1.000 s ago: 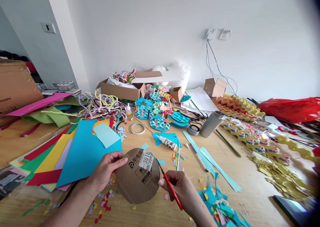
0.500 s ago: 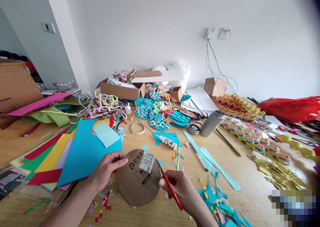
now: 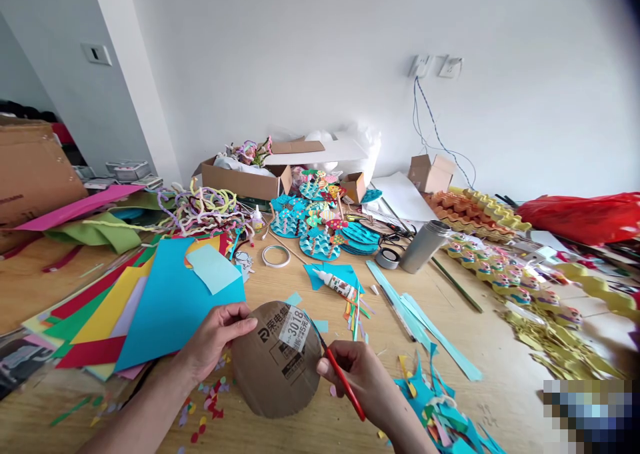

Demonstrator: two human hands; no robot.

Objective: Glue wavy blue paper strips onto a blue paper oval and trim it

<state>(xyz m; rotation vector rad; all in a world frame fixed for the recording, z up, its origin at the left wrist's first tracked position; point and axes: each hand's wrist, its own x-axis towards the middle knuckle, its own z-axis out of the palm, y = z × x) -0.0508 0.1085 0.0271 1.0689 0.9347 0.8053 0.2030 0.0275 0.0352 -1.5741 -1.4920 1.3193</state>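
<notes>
Brown cardboard disc (image 3: 275, 381), hands (image 3: 353, 381) at opposite edges, forearms converging

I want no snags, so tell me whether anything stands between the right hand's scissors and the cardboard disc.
Nothing visible does: the red-handled scissors, in the right hand, meet the upper right edge of the cardboard disc. The left hand grips its upper left side.

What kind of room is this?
Probably a craft room or workshop. There's a fan of coloured paper, a glue bottle and a pile of fuzzy craft stems on the table.
</notes>
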